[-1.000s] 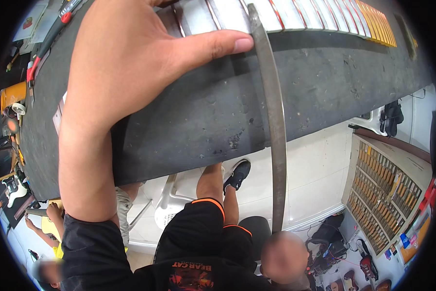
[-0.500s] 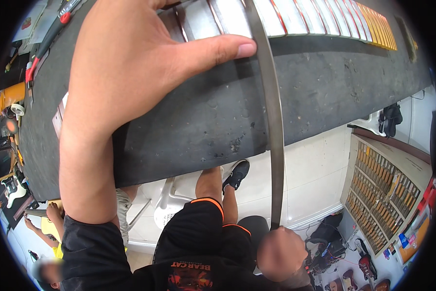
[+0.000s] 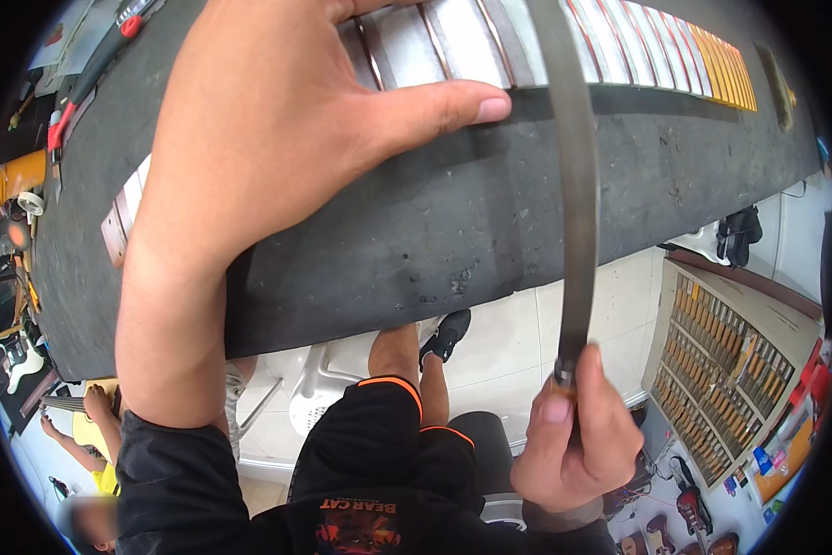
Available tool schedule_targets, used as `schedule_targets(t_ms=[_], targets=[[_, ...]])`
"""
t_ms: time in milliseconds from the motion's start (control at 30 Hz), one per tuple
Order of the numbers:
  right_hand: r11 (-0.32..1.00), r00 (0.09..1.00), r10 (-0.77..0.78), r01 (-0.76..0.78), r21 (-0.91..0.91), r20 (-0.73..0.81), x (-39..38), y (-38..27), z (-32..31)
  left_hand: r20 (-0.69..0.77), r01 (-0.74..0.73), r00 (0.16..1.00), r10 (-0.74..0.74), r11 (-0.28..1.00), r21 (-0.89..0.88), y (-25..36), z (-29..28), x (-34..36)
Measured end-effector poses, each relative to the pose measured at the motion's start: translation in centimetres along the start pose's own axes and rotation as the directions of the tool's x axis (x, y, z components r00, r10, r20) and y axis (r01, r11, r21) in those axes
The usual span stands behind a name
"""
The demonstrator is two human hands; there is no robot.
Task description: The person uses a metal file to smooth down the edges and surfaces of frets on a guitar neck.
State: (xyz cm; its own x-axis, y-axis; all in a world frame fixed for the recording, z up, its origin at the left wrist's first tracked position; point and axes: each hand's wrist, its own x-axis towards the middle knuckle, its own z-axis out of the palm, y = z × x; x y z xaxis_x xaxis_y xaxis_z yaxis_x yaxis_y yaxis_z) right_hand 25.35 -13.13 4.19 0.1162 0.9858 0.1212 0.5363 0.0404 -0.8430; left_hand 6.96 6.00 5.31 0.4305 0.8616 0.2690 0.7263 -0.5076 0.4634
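Right hand [image 3: 578,439] now visible (fist round metal strip [image 3: 573,185]); left hand [image 3: 277,139] open on fretboard [image 3: 620,46].

A row of flat strips [image 3: 620,46] lies on the bench [image 3: 434,231], with a drawer cabinet [image 3: 731,370] at right.

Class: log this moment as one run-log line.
left hand: flat on fretted neck | right hand: grips long metal file | surface: dark bench mat

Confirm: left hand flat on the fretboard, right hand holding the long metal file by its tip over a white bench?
Not quite. The bench is dark grey, not white, as the head view shows. The left hand does lie flat on the fretboard, and the right hand holds the file by its end.
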Motion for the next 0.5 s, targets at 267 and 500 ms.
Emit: schedule_targets(t_ms=[267, 500], targets=[[0.999, 0.999, -0.045, 0.045, -0.005, 0.027, -9.7, 3.3, -1.3, -0.098, -0.139, 0.986, 0.134, 0.989, -0.044, 0.7, 0.7, -0.1], [0.998, 0.996, -0.05, 0.049, 0.026, 0.073, -10.7, 3.3, -0.8, 0.076, 0.035, 0.997, -0.026, 0.993, -0.117, 0.0, -0.2, 0.1]])
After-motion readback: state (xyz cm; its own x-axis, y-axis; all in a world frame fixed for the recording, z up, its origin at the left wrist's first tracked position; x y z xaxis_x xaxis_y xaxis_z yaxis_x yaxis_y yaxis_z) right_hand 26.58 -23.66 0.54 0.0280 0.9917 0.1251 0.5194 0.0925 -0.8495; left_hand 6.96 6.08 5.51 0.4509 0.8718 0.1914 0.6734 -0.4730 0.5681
